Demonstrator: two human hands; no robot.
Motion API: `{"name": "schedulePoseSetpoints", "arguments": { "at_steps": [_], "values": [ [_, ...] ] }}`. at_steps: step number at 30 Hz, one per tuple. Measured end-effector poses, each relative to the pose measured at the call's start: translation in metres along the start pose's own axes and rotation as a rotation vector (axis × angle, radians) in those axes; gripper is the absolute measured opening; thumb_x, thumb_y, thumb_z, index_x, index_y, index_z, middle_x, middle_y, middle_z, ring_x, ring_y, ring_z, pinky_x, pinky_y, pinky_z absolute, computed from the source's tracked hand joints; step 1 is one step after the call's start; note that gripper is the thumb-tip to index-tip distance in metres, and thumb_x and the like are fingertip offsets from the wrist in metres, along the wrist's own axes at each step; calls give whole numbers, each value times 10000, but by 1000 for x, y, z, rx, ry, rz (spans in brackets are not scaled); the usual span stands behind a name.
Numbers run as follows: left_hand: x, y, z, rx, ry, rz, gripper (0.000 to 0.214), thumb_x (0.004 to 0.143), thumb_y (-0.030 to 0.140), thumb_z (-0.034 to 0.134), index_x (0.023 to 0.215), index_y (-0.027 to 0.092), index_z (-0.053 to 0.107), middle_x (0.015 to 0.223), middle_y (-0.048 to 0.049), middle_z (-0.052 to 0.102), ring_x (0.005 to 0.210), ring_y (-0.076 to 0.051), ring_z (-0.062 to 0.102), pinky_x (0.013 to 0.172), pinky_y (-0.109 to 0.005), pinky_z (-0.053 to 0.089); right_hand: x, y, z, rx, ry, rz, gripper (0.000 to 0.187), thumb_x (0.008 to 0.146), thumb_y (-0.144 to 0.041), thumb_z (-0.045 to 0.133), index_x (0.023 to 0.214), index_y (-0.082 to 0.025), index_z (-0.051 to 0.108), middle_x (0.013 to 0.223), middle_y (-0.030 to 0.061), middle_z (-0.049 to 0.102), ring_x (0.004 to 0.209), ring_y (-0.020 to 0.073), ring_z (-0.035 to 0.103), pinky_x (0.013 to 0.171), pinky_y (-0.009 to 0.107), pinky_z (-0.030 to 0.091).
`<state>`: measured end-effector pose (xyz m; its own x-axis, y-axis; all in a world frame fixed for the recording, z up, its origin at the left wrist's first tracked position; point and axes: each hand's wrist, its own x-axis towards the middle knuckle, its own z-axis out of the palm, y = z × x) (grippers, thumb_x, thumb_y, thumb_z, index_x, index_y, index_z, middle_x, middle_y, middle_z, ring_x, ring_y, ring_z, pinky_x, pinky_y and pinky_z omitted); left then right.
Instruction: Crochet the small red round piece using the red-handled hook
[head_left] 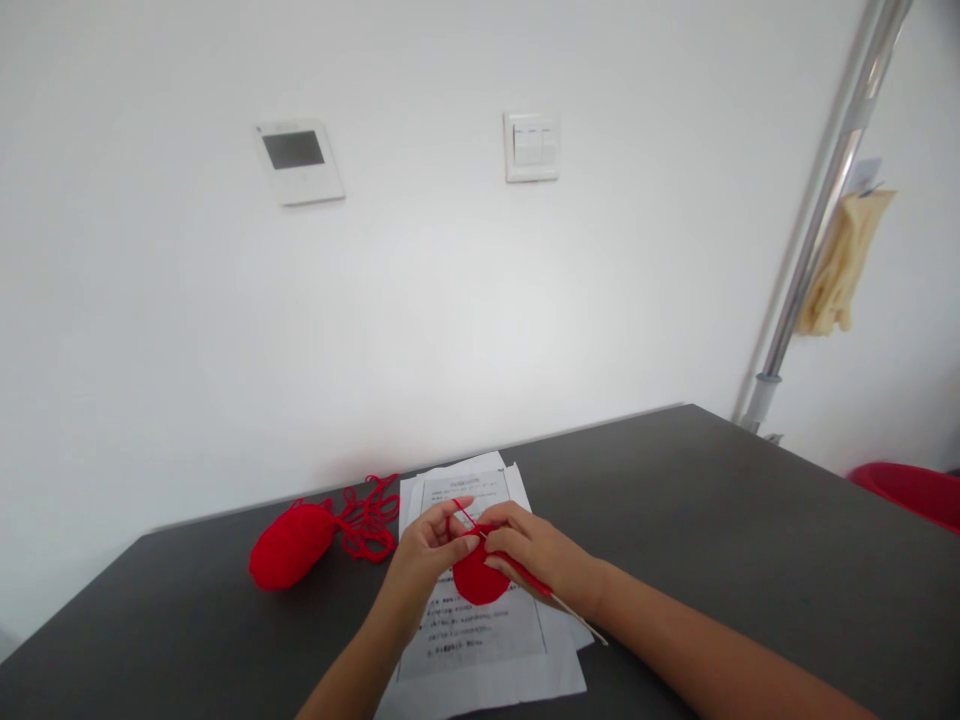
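A round piece of red crochet work (481, 580) hangs between my two hands, over the printed sheets. My left hand (435, 540) pinches its upper left edge, and a strand of red yarn (463, 513) runs taut from the raised fingers to the work. My right hand (536, 550) is closed around a crochet hook (577, 616) with a red grip; the thin pale shaft sticks out below the palm. The hook's tip meets the top edge of the work, partly hidden by the fingers.
A red yarn ball (291, 546) lies on the dark table (645, 500) at left, with loose tangled yarn (369, 520) beside it. Printed paper sheets (487, 660) lie under my hands. Behind stands a white wall with a switch (532, 146); a red chair (911, 490) is at right.
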<state>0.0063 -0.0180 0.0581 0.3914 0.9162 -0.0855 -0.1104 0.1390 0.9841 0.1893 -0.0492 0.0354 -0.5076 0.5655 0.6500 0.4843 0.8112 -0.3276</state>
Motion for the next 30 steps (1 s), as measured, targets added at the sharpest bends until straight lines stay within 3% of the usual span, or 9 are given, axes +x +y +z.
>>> {"name": "schedulePoseSetpoints", "arguments": {
  "at_steps": [4,8,14,21,26,30],
  "values": [
    [-2,-6,6,-181,7,-60,498,587,251,801,1046,146,639,666,22,560,635,-114,559,648,-252,428,1,-2,-2,-71,-24,6,196,925,-219,421,1064,-176,553,1143,125,542,1004,204,536,819,323,496],
    [-2,-10,11,-197,63,-22,513,591,271,794,1059,140,626,631,42,529,599,-97,536,621,-235,421,4,-7,0,-115,24,13,177,929,-212,413,1049,-177,538,1095,120,545,974,203,533,812,325,497],
    [3,-12,8,115,115,121,627,622,295,739,1180,91,540,606,57,527,588,-116,515,592,-247,415,4,-10,9,-144,107,13,109,931,-184,408,975,-146,499,996,131,550,890,198,533,758,330,508],
    [4,-9,-2,508,70,212,527,712,247,615,1218,111,557,651,34,549,623,-135,504,629,-275,412,1,-7,12,-94,80,54,91,927,-194,410,960,-172,492,968,100,552,834,176,528,717,300,486],
    [8,-4,-15,643,46,245,508,717,229,586,1212,117,575,649,24,560,613,-139,503,604,-269,403,2,-5,8,-92,86,38,90,912,-200,446,941,-179,529,981,98,590,885,189,532,772,331,478],
    [14,-4,-26,707,21,273,478,729,225,578,1196,123,589,651,18,571,611,-140,510,607,-269,407,3,-7,6,36,96,92,81,895,-194,492,941,-189,558,991,87,617,932,187,546,828,332,473]
  ]
}}
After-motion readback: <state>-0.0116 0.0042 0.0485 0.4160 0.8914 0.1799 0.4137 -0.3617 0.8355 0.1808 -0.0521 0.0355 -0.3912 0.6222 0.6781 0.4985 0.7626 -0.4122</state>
